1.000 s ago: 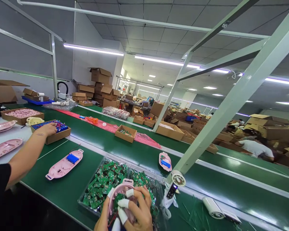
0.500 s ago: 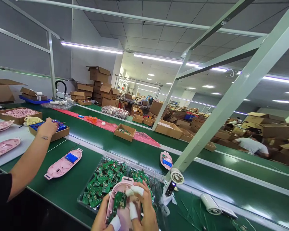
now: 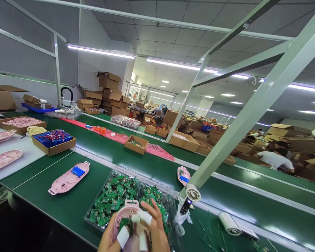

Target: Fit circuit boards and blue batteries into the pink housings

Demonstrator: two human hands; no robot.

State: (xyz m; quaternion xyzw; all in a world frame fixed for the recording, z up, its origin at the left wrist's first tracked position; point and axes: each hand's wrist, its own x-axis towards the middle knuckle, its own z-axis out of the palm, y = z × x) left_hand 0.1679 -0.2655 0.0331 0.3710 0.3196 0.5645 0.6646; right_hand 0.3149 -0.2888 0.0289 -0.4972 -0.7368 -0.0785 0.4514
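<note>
At the near edge of the picture, both hands close around a pink plastic shell (image 3: pixel 126 215) held upright just above the green conveyor belt (image 3: pixel 68 203). The left hand (image 3: pixel 109 236) cups the shell's left side from below; the right hand (image 3: pixel 153 231) wraps its right side, its white-taped fingers (image 3: pixel 145 217) pressing a small green circuit board (image 3: pixel 126 222) into the shell's hollow. Both hands are narrow and gripping; neither is spread.

The risk, as I judge it, lies in that small board. It sits under fingertips only, and the taped pads may give a duller feel, so a slip could drop it into the clear tray of circuit boards (image 3: pixel 115 197) just beyond the hands, where it would be lost among its like. Pressing it in crooked could strain the board or the shell's thin wall.

To the right, a white tape roll (image 3: pixel 193 192) and a dark small device (image 3: pixel 186 206) hang near the foot of a slanting pale-green frame post (image 3: pixel 252 112); a wide swing of the right elbow could knock them. A white cylinder (image 3: pixel 229 223) lies on the belt farther right.

Open room is to the left: bare belt lies between the tray and another pink shell with a blue battery (image 3: pixel 69 177). Farther left, a cardboard box of blue battery packs (image 3: pixel 54 141) stands on the edge of a white bench. Beyond the belt's far rail lies a second green lane with a small carton (image 3: pixel 136 144), then stacked boxes.
</note>
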